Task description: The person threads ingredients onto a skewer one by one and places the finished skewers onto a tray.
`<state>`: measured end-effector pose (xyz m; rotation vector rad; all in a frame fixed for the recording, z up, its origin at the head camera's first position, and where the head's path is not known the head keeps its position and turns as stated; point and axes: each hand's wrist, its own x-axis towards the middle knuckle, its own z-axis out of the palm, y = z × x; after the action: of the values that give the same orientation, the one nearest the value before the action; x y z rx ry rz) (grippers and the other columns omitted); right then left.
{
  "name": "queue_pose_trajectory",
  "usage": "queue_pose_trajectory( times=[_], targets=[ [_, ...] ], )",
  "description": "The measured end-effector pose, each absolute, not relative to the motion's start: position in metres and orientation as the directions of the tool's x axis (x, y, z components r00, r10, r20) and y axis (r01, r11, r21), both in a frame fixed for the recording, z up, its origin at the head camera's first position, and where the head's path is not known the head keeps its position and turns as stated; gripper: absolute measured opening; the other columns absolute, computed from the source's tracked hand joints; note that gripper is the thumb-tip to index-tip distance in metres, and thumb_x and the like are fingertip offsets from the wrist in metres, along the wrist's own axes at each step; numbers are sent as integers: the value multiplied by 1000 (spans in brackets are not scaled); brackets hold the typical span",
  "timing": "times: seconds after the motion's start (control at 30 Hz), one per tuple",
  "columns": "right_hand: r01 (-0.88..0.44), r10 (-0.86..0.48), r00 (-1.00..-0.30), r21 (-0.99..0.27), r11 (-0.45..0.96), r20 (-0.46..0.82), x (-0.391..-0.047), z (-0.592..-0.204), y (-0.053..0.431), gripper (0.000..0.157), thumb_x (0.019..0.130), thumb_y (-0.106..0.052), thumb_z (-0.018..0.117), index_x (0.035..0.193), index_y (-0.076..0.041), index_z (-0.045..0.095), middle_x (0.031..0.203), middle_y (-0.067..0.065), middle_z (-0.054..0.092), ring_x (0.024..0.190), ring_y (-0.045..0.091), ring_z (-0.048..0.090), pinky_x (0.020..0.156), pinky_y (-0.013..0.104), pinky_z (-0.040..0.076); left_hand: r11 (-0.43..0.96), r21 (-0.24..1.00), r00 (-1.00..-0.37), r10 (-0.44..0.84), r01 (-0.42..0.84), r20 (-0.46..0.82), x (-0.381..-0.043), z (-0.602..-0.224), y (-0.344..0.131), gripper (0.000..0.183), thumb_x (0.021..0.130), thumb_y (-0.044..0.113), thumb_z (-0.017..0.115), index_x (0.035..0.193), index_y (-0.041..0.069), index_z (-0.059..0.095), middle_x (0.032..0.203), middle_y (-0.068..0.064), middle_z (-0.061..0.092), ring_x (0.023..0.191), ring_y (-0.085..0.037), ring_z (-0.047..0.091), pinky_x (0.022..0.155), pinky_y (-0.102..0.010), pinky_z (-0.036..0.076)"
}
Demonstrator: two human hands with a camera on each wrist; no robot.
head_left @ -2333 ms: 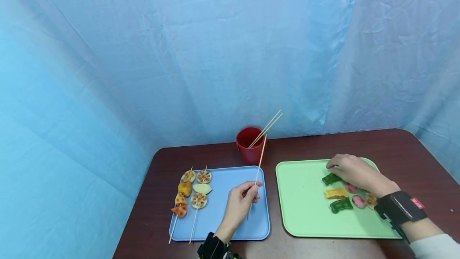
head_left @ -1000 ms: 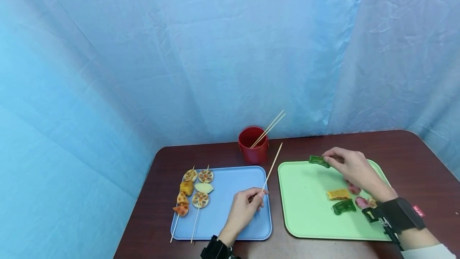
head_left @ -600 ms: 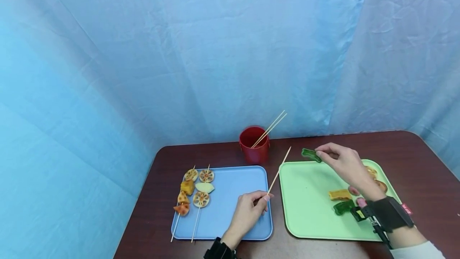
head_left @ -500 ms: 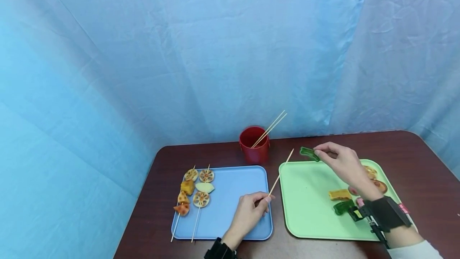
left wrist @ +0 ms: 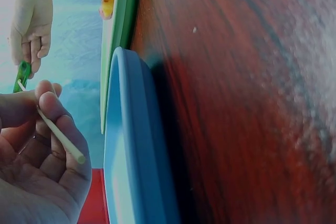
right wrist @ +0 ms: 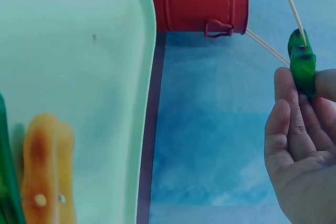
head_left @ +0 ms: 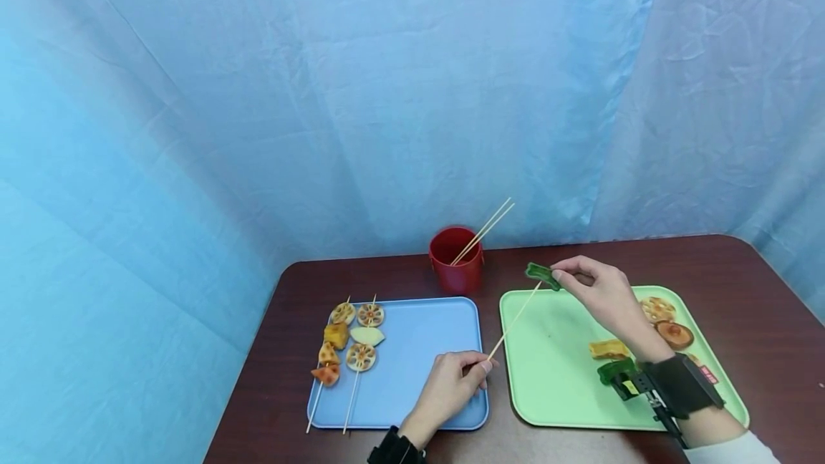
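Done: 2 loaded skewers [head_left: 361, 357] on blue tray [head_left: 428, 321], 1 with 4 pieces [head_left: 336, 336], 1 with 3

Under way: left hand [head_left: 451, 382] pinches bare skewer [head_left: 515, 319]; right hand [head_left: 602, 296] pinches pepper [head_left: 541, 274] in air by green tray's [head_left: 548, 385] far edge; tip at pepper, pierced or merely touching hard to tell

Remaining, judging by layout: skewer to fill; yellow piece [head_left: 608, 349], brown slice [head_left: 674, 335], lotus slice [head_left: 657, 309] on green tray; 2 sticks [head_left: 483, 230] in bucket [head_left: 455, 279]
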<state>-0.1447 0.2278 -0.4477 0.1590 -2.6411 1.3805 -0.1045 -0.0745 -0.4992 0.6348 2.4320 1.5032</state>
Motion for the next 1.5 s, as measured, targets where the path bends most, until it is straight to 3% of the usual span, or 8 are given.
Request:
queue_pose_trajectory(
  times=[0.13, 0.3, 0.4, 0.63, 0.97, 1.5],
  targets=[
    [-173, -17, -980, -802, 572, 199, -145, -448, 226, 28, 106, -33, 61, 124, -14, 71, 119, 8, 72, 110, 29, 69, 81, 20, 53, 386, 889, -885, 464, 247, 44, -105, -500, -74, 19, 103, 17, 64, 103, 5, 79, 66, 8, 64, 61, 4, 56, 58, -16, 43],
    [-180, -20, -978, -797, 577, 207, -146, -451, 225, 27, 106, -34, 61, 123, -16, 71, 117, 5, 73, 103, 6, 68, 80, 21, 54, 383, 891, -886, 462, 245, 45, -105, -500, -73, 18, 102, 16, 65, 104, 5, 79, 66, 7, 66, 62, 4, 58, 61, -17, 45],
    [-181, -26, -979, -798, 575, 204, -145, -452, 224, 27, 105, -36, 61, 122, -18, 71, 116, 3, 72, 100, 0, 66, 80, 23, 54, 368, 901, -890, 455, 229, 40, -104, -500, -72, 18, 102, 15, 65, 104, 5, 79, 66, 7, 65, 62, 3, 58, 61, -18, 46],
    [-192, -12, -975, -814, 549, 223, -142, -455, 220, 24, 104, -36, 63, 120, -20, 72, 112, 0, 73, 98, -1, 67, 78, 24, 54, 292, 943, -917, 398, 161, 33, -100, -501, -65, 18, 101, 11, 62, 101, -1, 77, 65, 0, 62, 56, 2, 52, 53, -16, 41],
    [-215, 21, -962, -809, 547, 271, -138, -459, 213, 20, 103, -34, 66, 116, -20, 72, 105, -2, 74, 93, -1, 68, 75, 23, 54, 292, 950, -960, 278, 112, 28, -96, -503, -55, 20, 100, 13, 60, 96, 5, 78, 67, 13, 48, 60, 0, 43, 58, -17, 35],
    [-230, 29, -958, -825, 516, 285, -133, -464, 204, 13, 101, -29, 69, 109, -19, 74, 103, -2, 75, 90, 2, 69, 73, 20, 53, 259, 966, -966, 253, 11, -56, -99, -496, -46, 21, 98, 12, 59, 93, 5, 79, 61, 9, 45, 50, -1, 35, 49, -20, 27]
  ],
)
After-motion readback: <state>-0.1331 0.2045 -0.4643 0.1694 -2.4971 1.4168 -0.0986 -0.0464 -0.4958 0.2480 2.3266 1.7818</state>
